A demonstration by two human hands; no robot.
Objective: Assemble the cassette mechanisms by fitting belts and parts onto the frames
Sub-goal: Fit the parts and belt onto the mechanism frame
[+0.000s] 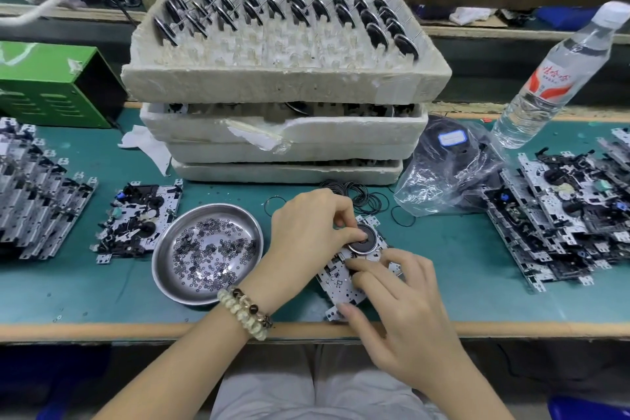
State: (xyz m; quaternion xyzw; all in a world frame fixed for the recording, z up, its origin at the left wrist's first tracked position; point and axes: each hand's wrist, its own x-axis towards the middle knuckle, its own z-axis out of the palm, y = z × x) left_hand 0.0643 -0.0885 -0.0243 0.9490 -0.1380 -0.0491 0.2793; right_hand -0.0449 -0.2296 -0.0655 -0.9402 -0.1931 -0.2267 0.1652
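Observation:
A metal cassette frame (335, 278) lies near the table's front edge with a black flywheel (363, 242) seated on its far end. My left hand (306, 235) pinches the flywheel's top with thumb and fingertips. My right hand (402, 303) grips the frame, thumb on its near corner and fingers curled over its right side. Loose black belts (368, 198) lie just behind the frame. A steel bowl (163, 256) of small washers sits left of my left hand.
Stacked foam trays (286, 85) of flywheels stand at the back centre. Finished mechanisms lie in piles at left (37, 201) and right (566, 215), one more (139, 218) beside the bowl. A plastic bag (446, 167), a water bottle (552, 78) and a green box (51, 82) stand around.

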